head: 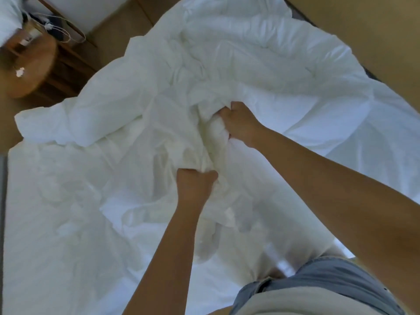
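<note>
Now | left hand (195, 185), right hand (238, 126) grip duvet (261, 64) | bed edge nearby

1. The big white crumpled cloth duvet (261, 64), spread from the middle of the bed to the far side, is matt fabric, soft and puffy, with deep creases.
2. The flat white cloth sheet (56, 223) at near left is thinner and matt, with fine wrinkles.
3. The round brown wooden side table (34, 71) at far left is smooth, with a faint sheen.
4. The tan floor (363, 30) at far right looks matt and even; I cannot tell whether it is carpet or board.
5. My grey-blue cloth shorts (329, 283) at near right are matt woven fabric.
</note>
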